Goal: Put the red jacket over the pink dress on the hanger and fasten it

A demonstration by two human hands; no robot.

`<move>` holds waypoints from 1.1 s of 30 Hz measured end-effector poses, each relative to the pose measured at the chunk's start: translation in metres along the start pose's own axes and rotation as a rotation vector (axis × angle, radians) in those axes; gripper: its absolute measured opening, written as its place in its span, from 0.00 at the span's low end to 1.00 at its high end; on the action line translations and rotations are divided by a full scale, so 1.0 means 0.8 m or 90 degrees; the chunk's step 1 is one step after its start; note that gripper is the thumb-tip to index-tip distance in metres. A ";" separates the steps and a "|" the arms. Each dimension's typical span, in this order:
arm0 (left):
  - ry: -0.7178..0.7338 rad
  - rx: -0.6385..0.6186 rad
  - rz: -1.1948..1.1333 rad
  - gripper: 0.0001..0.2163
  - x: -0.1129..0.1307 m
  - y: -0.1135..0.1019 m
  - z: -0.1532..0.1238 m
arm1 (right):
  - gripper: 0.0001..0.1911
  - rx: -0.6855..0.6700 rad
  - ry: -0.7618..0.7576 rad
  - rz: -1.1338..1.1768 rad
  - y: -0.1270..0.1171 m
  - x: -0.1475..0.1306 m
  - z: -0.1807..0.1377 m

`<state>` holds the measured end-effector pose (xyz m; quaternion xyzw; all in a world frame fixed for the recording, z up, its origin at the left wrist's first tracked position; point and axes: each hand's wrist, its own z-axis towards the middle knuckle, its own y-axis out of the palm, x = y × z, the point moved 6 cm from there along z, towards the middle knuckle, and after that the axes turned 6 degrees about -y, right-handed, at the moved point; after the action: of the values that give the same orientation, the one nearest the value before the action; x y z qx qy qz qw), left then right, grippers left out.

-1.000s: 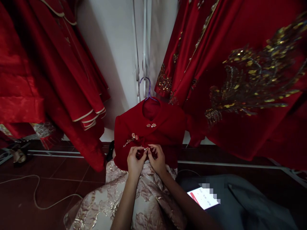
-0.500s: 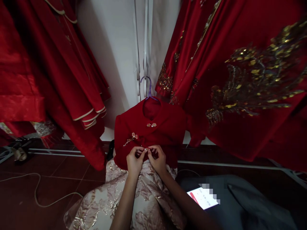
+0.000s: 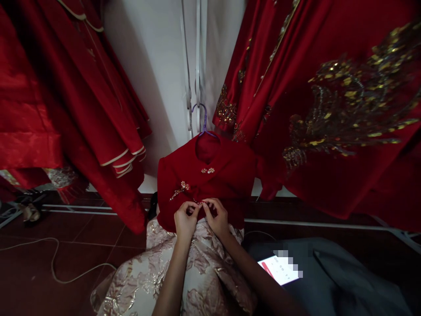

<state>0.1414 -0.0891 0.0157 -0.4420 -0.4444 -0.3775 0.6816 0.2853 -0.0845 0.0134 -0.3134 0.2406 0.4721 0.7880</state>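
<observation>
A short red jacket [image 3: 230, 175] hangs on a purple hanger [image 3: 205, 118] right before me. At its neck is a beaded fastening [image 3: 207, 170], and a beaded flower brooch [image 3: 180, 190] lies on the chest. My left hand [image 3: 186, 219] and my right hand [image 3: 216, 218] meet at the jacket's front, lower down. Thumb and fingers of each are pinched on a small beaded fastening [image 3: 198, 202], mostly hidden by the fingertips. Under the jacket, a pale brocade cloth [image 3: 138, 281] with shiny pinkish leaves spreads over my lap.
Red garments [image 3: 118, 109] hang on the left, and a red gown [image 3: 329, 184] with gold sequins on the right. A white pole [image 3: 198, 57] stands behind the hanger. A lit phone [image 3: 279, 270] lies on dark grey cloth [image 3: 345, 272]. A cable [image 3: 55, 263] crosses the tiled floor.
My hands stay pinched at the same spot on the jacket. The right fingertips have shifted up slightly, and more beads show between the fingers. The view has moved a little.
</observation>
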 end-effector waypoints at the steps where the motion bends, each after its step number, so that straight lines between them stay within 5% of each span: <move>1: -0.002 -0.009 -0.012 0.09 0.000 0.001 0.001 | 0.08 0.001 0.002 0.003 0.000 0.001 -0.001; 6: -0.121 -0.059 -0.294 0.18 0.000 0.004 0.021 | 0.09 0.035 -0.012 0.016 -0.005 0.001 -0.006; 10: -0.259 -0.071 -0.541 0.14 0.000 0.013 0.049 | 0.08 0.037 -0.039 0.026 -0.007 -0.003 -0.008; 15: -0.311 -0.088 -0.657 0.09 -0.012 0.020 0.064 | 0.08 0.021 -0.035 0.029 -0.006 -0.004 -0.006; 33: -0.346 0.046 -0.632 0.08 -0.030 0.036 0.070 | 0.07 -0.002 -0.021 0.029 -0.001 0.001 -0.003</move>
<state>0.1442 -0.0242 -0.0028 -0.2377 -0.7708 -0.5103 0.2983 0.2862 -0.0862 0.0116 -0.3012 0.2340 0.4953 0.7805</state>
